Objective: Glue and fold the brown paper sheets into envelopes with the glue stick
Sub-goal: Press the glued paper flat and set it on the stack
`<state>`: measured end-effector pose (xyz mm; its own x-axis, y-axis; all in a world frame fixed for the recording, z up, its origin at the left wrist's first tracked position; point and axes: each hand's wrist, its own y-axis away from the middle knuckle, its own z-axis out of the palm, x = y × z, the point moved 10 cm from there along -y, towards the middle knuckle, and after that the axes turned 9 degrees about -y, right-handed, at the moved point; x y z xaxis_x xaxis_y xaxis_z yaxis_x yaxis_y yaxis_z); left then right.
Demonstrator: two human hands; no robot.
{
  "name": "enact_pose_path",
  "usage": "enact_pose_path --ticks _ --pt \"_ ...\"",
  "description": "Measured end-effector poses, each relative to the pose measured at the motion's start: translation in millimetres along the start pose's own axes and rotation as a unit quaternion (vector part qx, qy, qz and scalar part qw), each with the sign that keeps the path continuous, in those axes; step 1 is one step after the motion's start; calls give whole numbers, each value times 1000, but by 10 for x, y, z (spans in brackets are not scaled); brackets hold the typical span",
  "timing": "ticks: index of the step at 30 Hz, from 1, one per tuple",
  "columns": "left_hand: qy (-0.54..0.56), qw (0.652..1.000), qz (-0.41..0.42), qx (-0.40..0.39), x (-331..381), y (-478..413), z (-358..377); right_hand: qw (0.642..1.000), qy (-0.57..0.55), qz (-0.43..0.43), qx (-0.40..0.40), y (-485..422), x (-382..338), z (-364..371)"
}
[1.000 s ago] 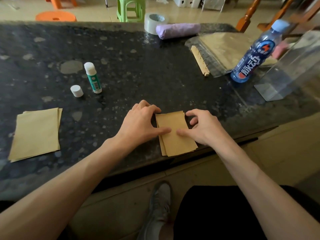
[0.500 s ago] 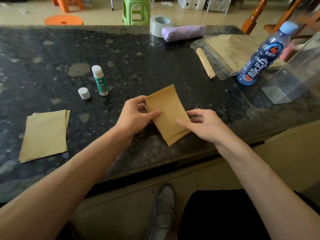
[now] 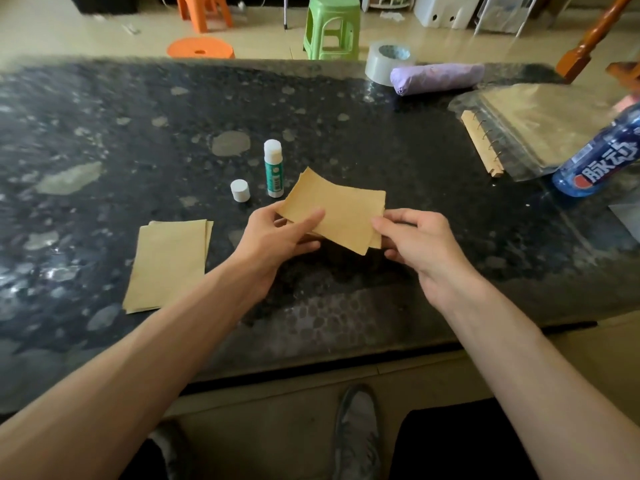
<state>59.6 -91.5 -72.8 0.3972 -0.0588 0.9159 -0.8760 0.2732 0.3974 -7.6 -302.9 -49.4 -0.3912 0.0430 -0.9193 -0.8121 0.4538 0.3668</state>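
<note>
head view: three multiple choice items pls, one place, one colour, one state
1. The white cap stands: A) left of the glue stick B) on top of it C) behind it
2. The bundle beside the tape roll is: A) red B) purple C) black
3. The brown paper is: A) lying flat B) crumpled C) pinched by the left hand and right hand
Key: 1 A, the cap stands apart beside the stick; 2 B, plainly purple; 3 C, each hand pinches an edge.

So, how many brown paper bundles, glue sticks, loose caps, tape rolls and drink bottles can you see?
Brown paper bundles: 2, the flat stack and the held bundle
Glue sticks: 1
Loose caps: 1
Tape rolls: 1
Drink bottles: 1
Total: 6
</note>
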Motion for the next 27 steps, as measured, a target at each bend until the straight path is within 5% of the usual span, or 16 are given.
enact_pose_path --ticks 13,21,27 --pt "-36 998 7 45 -9 -18 -401 998 12 -16 -63 -86 -58 329" --pt "-67 998 -9 -16 -37 -6 -348 999 36 -6 -10 -271 -55 213" --pt "-141 989 35 21 -8 -4 -575 993 60 -71 74 -618 -293 -57"
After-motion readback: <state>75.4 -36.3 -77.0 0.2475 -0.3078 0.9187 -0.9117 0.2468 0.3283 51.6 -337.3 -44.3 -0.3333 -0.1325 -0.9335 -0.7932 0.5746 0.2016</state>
